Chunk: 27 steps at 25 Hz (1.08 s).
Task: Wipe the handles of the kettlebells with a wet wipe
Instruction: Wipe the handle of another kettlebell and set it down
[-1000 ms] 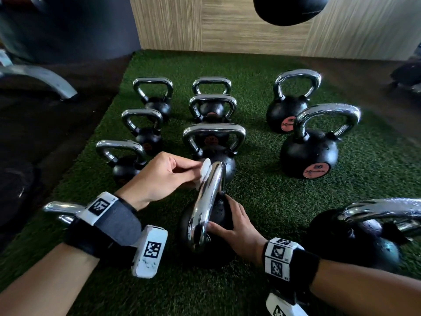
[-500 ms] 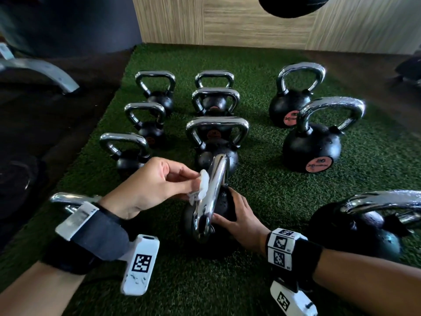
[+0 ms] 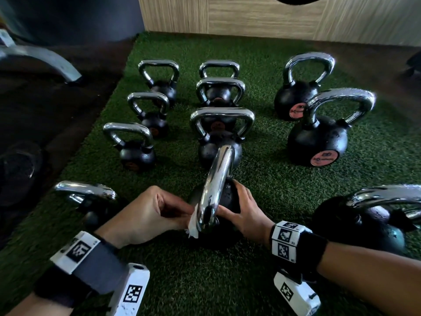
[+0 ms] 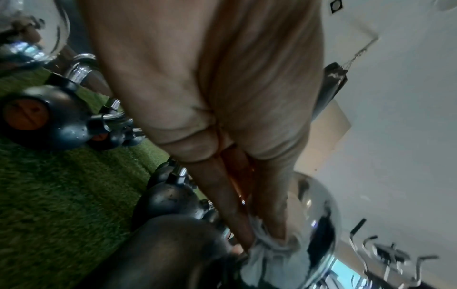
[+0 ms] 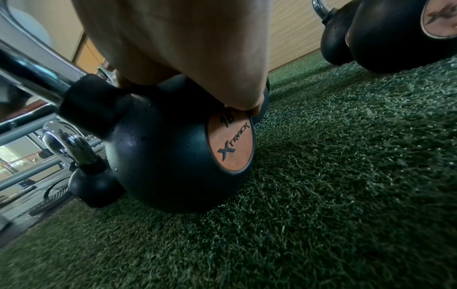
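Note:
A black kettlebell [image 3: 229, 199] with a chrome handle [image 3: 216, 185] stands on the green turf right in front of me. My left hand [image 3: 150, 213] pinches a white wet wipe [image 3: 193, 222] against the near left side of that handle. In the left wrist view the wipe [image 4: 267, 260] is bunched under my fingertips against the chrome. My right hand [image 3: 241, 213] rests spread on the black ball of the same kettlebell [image 5: 173, 156], fingers straight and curving over it above the orange label [image 5: 231, 142].
Several more chrome-handled kettlebells stand in rows on the turf [image 3: 262, 174] beyond, the nearest one [image 3: 222, 133] directly behind. A big one [image 3: 369, 215] sits close at my right, another [image 3: 88, 197] at my left. Dark floor lies left of the turf. A wood-panel wall [image 3: 250, 14] closes the back.
My left hand has slid the wipe down the handle from its far top toward the near end. The right hand has stayed on the ball.

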{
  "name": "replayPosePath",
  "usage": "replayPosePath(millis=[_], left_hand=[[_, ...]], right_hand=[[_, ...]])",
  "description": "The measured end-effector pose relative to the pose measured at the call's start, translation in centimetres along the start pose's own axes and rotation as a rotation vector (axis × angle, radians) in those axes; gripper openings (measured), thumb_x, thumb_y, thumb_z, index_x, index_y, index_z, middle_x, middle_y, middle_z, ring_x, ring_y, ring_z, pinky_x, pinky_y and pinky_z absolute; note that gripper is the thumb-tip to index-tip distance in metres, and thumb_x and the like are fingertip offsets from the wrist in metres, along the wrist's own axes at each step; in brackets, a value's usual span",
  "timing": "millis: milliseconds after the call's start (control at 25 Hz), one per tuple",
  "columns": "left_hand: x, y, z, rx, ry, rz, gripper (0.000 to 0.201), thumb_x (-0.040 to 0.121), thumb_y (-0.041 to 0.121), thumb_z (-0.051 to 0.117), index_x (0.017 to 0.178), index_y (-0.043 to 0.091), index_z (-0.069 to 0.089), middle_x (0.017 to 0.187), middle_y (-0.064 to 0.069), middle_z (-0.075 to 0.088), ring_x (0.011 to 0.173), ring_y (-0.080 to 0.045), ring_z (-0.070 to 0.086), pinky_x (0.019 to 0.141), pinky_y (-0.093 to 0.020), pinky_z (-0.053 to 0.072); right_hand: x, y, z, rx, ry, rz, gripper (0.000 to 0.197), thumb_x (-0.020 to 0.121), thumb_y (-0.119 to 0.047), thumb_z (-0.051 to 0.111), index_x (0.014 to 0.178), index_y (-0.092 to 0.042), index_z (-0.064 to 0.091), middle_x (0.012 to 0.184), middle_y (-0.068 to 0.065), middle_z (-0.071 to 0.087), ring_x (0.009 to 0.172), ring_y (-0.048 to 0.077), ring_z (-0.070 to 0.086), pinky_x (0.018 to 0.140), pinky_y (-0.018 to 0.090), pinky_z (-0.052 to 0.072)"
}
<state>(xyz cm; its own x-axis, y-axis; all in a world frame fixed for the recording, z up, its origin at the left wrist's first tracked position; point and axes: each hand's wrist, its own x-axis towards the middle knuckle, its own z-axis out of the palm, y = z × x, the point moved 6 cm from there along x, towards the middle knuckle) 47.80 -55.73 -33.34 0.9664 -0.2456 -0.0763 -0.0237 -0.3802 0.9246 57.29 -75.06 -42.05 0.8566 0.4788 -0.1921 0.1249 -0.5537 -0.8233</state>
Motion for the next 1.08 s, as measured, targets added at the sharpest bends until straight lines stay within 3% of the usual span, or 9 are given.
replayPosePath(millis=[120, 200, 280, 360, 480, 560, 680, 800, 1080], left_hand=[[0.3, -0.8, 0.9, 0.117, 0.045, 0.014, 0.025, 0.081, 0.012, 0.083, 0.09, 0.035, 0.082, 0.088, 0.012, 0.08, 0.085, -0.001, 0.074, 0.076, -0.013, 0.053], [0.3, -1.1, 1.0, 0.215, 0.094, 0.037, 0.025, 0.082, 0.015, 0.081, 0.089, 0.039, 0.081, 0.085, 0.016, 0.079, 0.085, -0.002, 0.075, 0.075, -0.019, 0.056], [0.1, -1.6, 1.0, 0.192, 0.115, 0.031, 0.023, 0.082, 0.017, 0.081, 0.093, 0.038, 0.081, 0.088, 0.015, 0.079, 0.089, -0.007, 0.075, 0.08, -0.028, 0.059], [-0.1, -1.4, 0.7, 0.102, 0.153, 0.037, 0.022, 0.081, 0.018, 0.083, 0.095, 0.036, 0.081, 0.092, 0.012, 0.08, 0.092, -0.006, 0.075, 0.085, -0.024, 0.058], [-0.1, 0.2, -1.6, -0.017, 0.408, 0.117, 0.028, 0.075, 0.022, 0.08, 0.096, 0.039, 0.08, 0.097, 0.01, 0.08, 0.092, -0.004, 0.075, 0.087, -0.017, 0.056], [-0.2, 2.4, -3.2, -0.074, 0.546, 0.23, 0.031, 0.076, 0.02, 0.078, 0.1, 0.039, 0.079, 0.1, 0.01, 0.079, 0.092, -0.002, 0.074, 0.082, -0.012, 0.054], [0.1, 5.8, -3.7, -0.14, 0.57, 0.363, 0.027, 0.081, 0.026, 0.079, 0.106, 0.036, 0.077, 0.104, 0.007, 0.078, 0.096, -0.006, 0.074, 0.082, -0.013, 0.055], [0.8, 9.0, -2.3, -0.014, 0.515, 0.438, 0.024, 0.086, 0.033, 0.077, 0.11, 0.033, 0.076, 0.105, 0.006, 0.077, 0.097, -0.007, 0.073, 0.08, -0.017, 0.056], [2.2, 11.3, -0.8, 0.169, 0.536, 0.437, 0.026, 0.083, 0.034, 0.075, 0.109, 0.03, 0.076, 0.102, 0.006, 0.073, 0.097, -0.017, 0.071, 0.076, -0.033, 0.058]], right_hand=[[0.0, 0.0, 0.0, -0.009, -0.004, 0.007, 0.129, 0.051, -0.095, 0.053, 0.156, -0.03, 0.016, 0.156, -0.004, 0.027, 0.145, 0.015, 0.026, 0.123, 0.044, 0.027], [0.1, 0.0, 0.0, -0.012, -0.025, 0.016, 0.126, 0.054, -0.091, 0.058, 0.156, -0.029, 0.018, 0.155, -0.003, 0.029, 0.145, 0.015, 0.028, 0.122, 0.044, 0.028], [0.2, 0.0, -0.7, 0.034, -0.043, 0.045, 0.105, 0.068, -0.074, 0.071, 0.152, -0.027, 0.029, 0.149, -0.003, 0.042, 0.136, 0.015, 0.043, 0.117, 0.043, 0.038], [-0.2, -0.6, -2.7, 0.086, 0.075, 0.049, 0.07, 0.08, -0.055, 0.075, 0.139, -0.026, 0.049, 0.129, -0.005, 0.062, 0.115, 0.012, 0.061, 0.103, 0.041, 0.052], [-1.9, -3.1, -7.1, 0.089, 0.369, -0.068, 0.02, 0.088, -0.038, 0.074, 0.105, -0.03, 0.07, 0.096, -0.011, 0.073, 0.087, 0.004, 0.068, 0.086, 0.036, 0.059], [-3.2, -5.5, -9.5, 0.171, 0.443, -0.182, 0.009, 0.086, -0.036, 0.075, 0.092, -0.028, 0.075, 0.087, -0.01, 0.075, 0.079, 0.004, 0.068, 0.076, 0.03, 0.059], [-4.3, -9.2, -10.4, 0.403, 0.262, -0.295, 0.013, 0.085, -0.03, 0.077, 0.097, -0.025, 0.08, 0.088, -0.001, 0.077, 0.074, 0.008, 0.068, 0.068, 0.023, 0.056], [-5.0, -11.8, -9.3, 0.655, 0.029, -0.304, 0.029, 0.082, -0.023, 0.078, 0.109, -0.013, 0.078, 0.095, 0.014, 0.078, 0.075, 0.021, 0.07, 0.071, 0.03, 0.061], [-4.6, -13.3, -8.1, 0.903, -0.075, -0.26, 0.035, 0.08, -0.014, 0.074, 0.11, 0.003, 0.074, 0.094, 0.014, 0.077, 0.08, 0.017, 0.072, 0.074, 0.028, 0.062]])
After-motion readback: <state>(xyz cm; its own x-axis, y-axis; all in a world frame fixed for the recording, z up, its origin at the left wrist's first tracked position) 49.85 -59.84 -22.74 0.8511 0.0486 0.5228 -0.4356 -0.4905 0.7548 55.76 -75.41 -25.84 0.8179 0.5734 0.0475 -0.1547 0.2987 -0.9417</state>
